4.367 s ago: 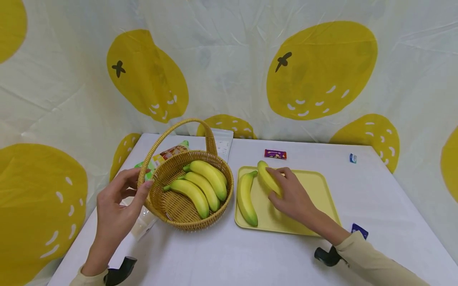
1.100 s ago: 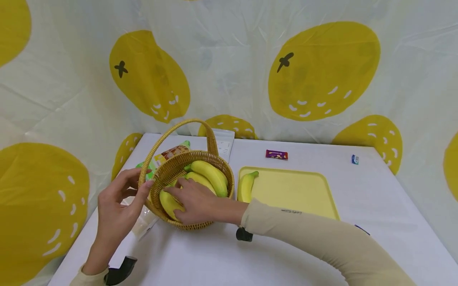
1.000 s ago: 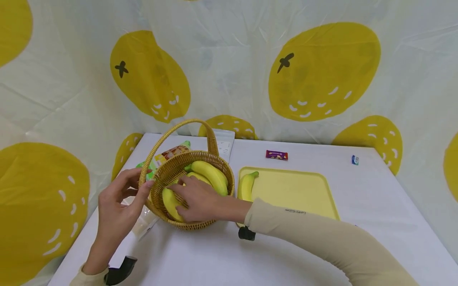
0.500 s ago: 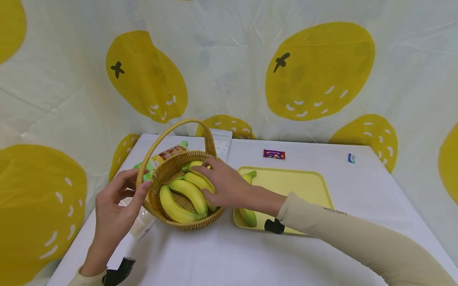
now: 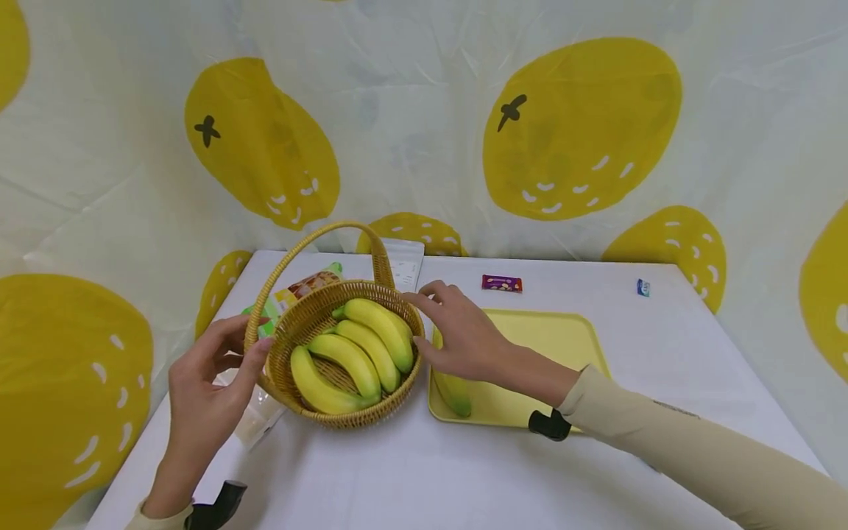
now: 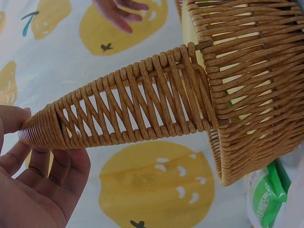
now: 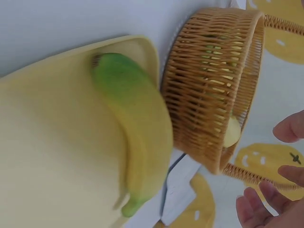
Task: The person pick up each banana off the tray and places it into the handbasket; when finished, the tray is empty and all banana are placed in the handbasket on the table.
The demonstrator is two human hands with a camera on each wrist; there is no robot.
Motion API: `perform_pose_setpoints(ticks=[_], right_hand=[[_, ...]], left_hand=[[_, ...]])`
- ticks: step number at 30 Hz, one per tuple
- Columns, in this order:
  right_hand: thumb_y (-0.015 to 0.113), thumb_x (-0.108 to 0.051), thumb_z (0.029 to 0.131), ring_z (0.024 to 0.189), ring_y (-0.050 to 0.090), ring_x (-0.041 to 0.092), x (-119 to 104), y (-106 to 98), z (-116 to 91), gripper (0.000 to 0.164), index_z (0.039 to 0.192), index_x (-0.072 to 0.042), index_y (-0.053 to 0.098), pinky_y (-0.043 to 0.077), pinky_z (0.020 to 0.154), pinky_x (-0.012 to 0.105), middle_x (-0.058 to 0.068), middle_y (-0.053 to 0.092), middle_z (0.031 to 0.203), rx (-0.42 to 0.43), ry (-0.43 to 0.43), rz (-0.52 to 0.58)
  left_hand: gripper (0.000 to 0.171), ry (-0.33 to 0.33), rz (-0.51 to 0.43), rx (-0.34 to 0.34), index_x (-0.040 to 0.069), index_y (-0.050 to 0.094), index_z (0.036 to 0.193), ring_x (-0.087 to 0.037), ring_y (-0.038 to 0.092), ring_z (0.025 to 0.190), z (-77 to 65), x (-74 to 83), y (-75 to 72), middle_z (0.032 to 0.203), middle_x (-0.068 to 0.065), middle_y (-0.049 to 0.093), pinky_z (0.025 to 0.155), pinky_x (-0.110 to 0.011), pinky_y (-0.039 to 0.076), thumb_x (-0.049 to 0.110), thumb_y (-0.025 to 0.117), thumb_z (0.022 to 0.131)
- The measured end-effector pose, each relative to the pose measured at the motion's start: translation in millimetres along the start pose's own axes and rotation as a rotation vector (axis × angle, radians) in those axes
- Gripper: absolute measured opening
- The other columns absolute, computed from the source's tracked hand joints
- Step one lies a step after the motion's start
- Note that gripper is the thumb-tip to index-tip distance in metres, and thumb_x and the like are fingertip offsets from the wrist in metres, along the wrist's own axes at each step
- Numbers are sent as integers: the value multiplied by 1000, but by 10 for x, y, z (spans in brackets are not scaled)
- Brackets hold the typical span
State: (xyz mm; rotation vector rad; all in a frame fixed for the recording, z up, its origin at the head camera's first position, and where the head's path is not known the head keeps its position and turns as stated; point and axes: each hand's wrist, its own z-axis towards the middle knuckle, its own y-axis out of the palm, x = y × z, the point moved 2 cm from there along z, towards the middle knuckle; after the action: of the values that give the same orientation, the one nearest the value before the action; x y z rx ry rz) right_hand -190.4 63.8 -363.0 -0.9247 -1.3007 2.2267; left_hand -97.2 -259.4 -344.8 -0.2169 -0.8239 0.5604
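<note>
My left hand (image 5: 205,386) holds the handle of a wicker basket (image 5: 347,421) at its left side; in the left wrist view, thumb and fingers of the left hand (image 6: 42,185) meet around the handle (image 6: 128,104). Several yellow bananas (image 5: 344,361) lie side by side in the basket. My right hand (image 5: 467,335) hovers over the basket's right rim and the tray's left side, holding nothing, its fingers loosely bent and spread. Below it, one banana (image 5: 453,394) lies on the pale yellow tray (image 5: 543,331), partly hidden by the hand. The right wrist view shows that banana (image 7: 142,123) whole.
Behind the basket are a colourful food packet (image 5: 314,283) and a white pouch (image 5: 405,261); a clear packet (image 5: 258,416) lies to its left. A purple snack packet (image 5: 501,283) and a small blue-white packet (image 5: 643,288) lie on the white table beyond the tray.
My right hand carried one banana from the tray into the basket's near left side and let go. Over the last second it moved right, out of the basket. The left hand stayed on the handle.
</note>
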Motion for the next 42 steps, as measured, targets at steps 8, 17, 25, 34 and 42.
perform_pose_setpoints(ticks=[8, 17, 25, 34, 42], right_hand=[[75, -23, 93, 111, 56, 29, 182, 10, -182, 64, 153, -12, 56, 52, 86, 45, 14, 56, 135, 43, 45, -2], [81, -33, 90, 113, 56, 31, 302, 210, -401, 74, 156, -14, 52, 54, 83, 45, 15, 54, 139, 33, 137, -22], [84, -41, 87, 113, 57, 33, 391, 474, -566, 82, 155, -9, 51, 53, 87, 49, 18, 53, 138, 20, 181, -41], [83, -55, 85, 108, 58, 33, 384, 594, -617, 93, 157, -7, 49, 53, 85, 49, 22, 48, 144, 58, 226, -46], [82, -56, 85, 105, 59, 34, 425, 656, -655, 96, 157, -4, 47, 54, 83, 49, 25, 47, 144, 48, 255, -75]], left_hand=[[37, -19, 4, 5, 0, 73, 125, -9, 64, 78, -13, 2, -15, 101, -7, 73, 69, -14, 55, -12, 76, 90], [37, -23, 10, 10, 0, 72, 125, -9, 64, 78, -38, 3, -29, 101, -6, 72, 69, -13, 55, -12, 76, 90], [37, 11, -10, 17, -1, 72, 125, -9, 63, 77, -26, 11, -29, 101, -7, 72, 69, -13, 55, -14, 74, 90], [39, 23, -20, 24, -1, 73, 125, -9, 64, 77, -18, 13, -19, 103, -6, 73, 69, -13, 55, -15, 75, 89], [39, 21, -17, 14, -1, 73, 125, -9, 64, 77, -13, 11, 2, 101, -10, 72, 70, -13, 55, -15, 75, 89]])
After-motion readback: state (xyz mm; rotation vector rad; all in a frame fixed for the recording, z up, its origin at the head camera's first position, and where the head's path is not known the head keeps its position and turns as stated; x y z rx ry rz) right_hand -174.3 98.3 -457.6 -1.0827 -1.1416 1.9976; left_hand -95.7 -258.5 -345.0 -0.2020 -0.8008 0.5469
